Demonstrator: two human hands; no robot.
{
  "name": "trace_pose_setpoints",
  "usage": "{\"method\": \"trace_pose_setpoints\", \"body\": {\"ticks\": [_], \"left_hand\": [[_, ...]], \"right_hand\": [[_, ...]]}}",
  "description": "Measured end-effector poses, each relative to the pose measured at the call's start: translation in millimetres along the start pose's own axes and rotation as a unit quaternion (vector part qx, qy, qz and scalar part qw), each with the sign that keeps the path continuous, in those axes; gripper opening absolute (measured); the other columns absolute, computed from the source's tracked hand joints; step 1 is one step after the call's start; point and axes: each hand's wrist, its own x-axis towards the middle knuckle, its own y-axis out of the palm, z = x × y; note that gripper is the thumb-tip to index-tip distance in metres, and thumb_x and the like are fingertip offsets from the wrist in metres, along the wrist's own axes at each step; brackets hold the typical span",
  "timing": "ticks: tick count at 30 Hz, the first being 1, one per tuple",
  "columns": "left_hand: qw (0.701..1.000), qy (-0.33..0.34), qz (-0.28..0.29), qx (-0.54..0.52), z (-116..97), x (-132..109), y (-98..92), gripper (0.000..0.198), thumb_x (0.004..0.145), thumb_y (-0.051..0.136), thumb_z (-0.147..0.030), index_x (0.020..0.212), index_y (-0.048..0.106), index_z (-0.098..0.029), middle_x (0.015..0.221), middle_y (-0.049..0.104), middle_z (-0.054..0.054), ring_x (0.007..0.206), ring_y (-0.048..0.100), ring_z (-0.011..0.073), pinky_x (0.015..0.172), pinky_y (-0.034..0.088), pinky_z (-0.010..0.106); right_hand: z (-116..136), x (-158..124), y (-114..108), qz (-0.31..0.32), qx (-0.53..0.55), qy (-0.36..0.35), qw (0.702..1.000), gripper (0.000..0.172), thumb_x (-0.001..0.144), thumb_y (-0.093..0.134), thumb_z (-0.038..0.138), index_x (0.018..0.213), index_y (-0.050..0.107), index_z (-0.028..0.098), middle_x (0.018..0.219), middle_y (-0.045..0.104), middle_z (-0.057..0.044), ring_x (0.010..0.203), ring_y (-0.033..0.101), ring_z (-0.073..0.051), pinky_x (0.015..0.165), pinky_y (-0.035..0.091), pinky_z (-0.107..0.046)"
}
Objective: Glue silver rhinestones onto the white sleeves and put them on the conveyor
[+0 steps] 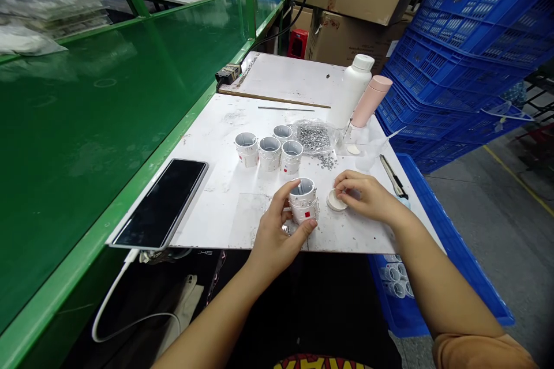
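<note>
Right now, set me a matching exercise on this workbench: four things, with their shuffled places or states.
1. phone
2. pink bottle
3. left hand
4. right hand

A. at the small round white dish
B. beside the white bottle
C. near the left edge of the table
D. holding a white cup

Pairs: 1-C, 2-B, 3-D, 4-A

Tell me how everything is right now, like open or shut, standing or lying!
Left hand: curled around a cup
Held cup: upright, open-topped
Right hand: bent over the small dish
Small dish: lying flat
Four cups behind: upright, open-topped
Phone: lying flat, screen dark
White bottle: standing, cap on
Pink bottle: cap on
Metal bits: heaped, some loose
Blue crates: stacked
</note>
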Motion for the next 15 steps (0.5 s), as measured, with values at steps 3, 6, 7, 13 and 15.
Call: {"method": "trace_pose_setpoints", "body": {"ticks": [3,6,7,13,15], "left_hand": [[1.000,0.003,0.003,0.003,0.3,-0.4,-0.1,0.065,0.084,0.068,-0.026,0.140,0.038,-0.033,0.130,0.054,0.009,0.101,0.063,0.0188,0.088,0.054,0.033],[1.000,0.004,0.002,0.002,0.4,-0.8,-0.2,0.064,0.084,0.068,-0.026,0.140,0.038,-0.033,0.130,0.054,0.008,0.102,0.063,0.0191,0.088,0.053,0.033],[1.000,0.003,0.002,0.002,0.1,-0.8,-0.2,0.064,0.084,0.068,-0.026,0.140,0.038,-0.032,0.130,0.054,0.009,0.102,0.063,0.0193,0.088,0.053,0.033],[0.996,-0.051,0.015,-0.074,-7.6,3.2,-1.8,0.082,0.081,0.071,-0.027,0.148,0.024,-0.030,0.127,0.059,0.010,0.104,0.063,0.0194,0.093,0.050,0.034],[0.987,-0.087,0.032,-0.128,-11.5,5.8,-5.1,0.086,0.080,0.072,-0.028,0.149,0.020,-0.029,0.118,0.064,0.009,0.098,0.065,0.0185,0.091,0.050,0.033]], "right_hand": [[0.5,0.2,0.2,-0.001,-0.002,0.000,1.000,0.015,0.079,0.054,0.005,0.077,0.061,0.018,0.093,0.062,-0.006,0.081,0.059,-0.016,0.068,0.045,-0.028],[0.5,0.2,0.5,-0.001,-0.005,0.000,1.000,0.015,0.079,0.053,0.005,0.077,0.061,0.018,0.092,0.062,-0.005,0.079,0.058,-0.015,0.068,0.045,-0.028],[0.5,0.2,0.5,-0.001,-0.005,0.000,1.000,0.015,0.079,0.054,0.005,0.077,0.061,0.018,0.092,0.062,-0.005,0.078,0.058,-0.015,0.068,0.045,-0.029],[1.3,-0.1,-3.4,-0.035,0.020,-0.001,0.999,0.012,0.082,0.054,0.009,0.080,0.061,0.019,0.094,0.061,-0.006,0.084,0.059,-0.018,0.073,0.049,-0.032],[5.1,-0.5,-7.8,-0.062,0.014,-0.007,0.998,0.012,0.084,0.053,0.010,0.082,0.059,0.020,0.092,0.060,-0.006,0.085,0.058,-0.018,0.072,0.048,-0.032]]}}
